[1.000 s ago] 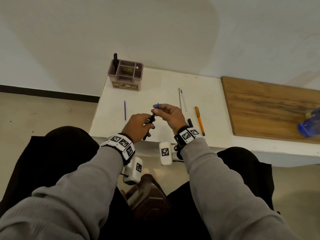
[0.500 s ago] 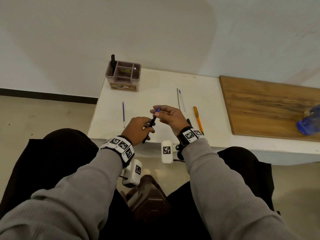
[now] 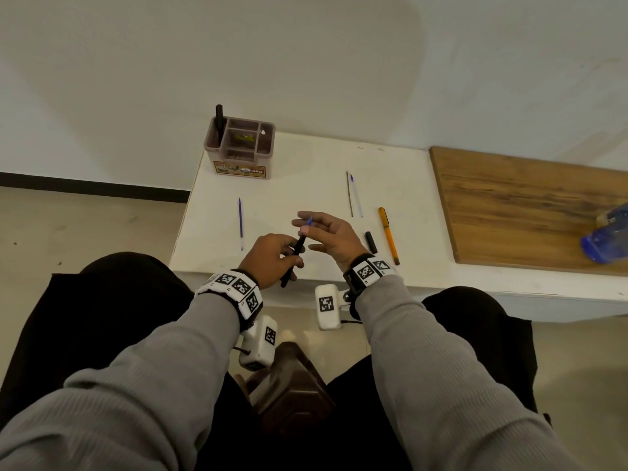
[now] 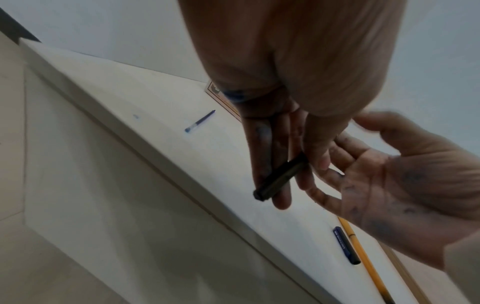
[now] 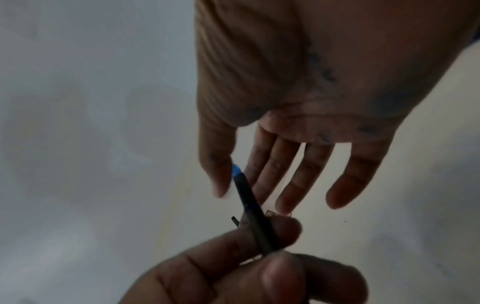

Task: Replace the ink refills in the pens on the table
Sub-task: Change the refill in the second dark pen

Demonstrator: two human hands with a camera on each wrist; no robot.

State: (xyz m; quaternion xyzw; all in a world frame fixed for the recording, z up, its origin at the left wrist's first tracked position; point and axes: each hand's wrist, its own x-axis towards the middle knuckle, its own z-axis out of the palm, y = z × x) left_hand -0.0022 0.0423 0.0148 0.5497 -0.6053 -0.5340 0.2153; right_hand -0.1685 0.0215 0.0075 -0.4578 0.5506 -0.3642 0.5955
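My left hand (image 3: 272, 259) grips a black pen barrel (image 3: 293, 263) just above the near edge of the white table (image 3: 306, 185). A refill's blue end (image 3: 310, 220) sticks out of the barrel's top. My right hand (image 3: 324, 232) hovers at that end with its fingers straight and spread. In the right wrist view the blue end (image 5: 237, 170) lies between the thumb and the index finger of the open right hand (image 5: 259, 185). In the left wrist view the barrel (image 4: 280, 178) crosses my left fingers (image 4: 262, 154).
On the table lie a loose blue refill (image 3: 240, 220) at left, two thin refills (image 3: 352, 195) further back, a yellow pen (image 3: 388, 234) and a black cap (image 3: 371, 242). A brown organizer (image 3: 239, 146) stands at the back left. A wooden board (image 3: 530, 205) with a blue bottle (image 3: 608, 232) is at right.
My right hand, which pinched the refill's blue end, has spread its fingers open. The refill sits a little deeper in the barrel. The left hand keeps its hold.
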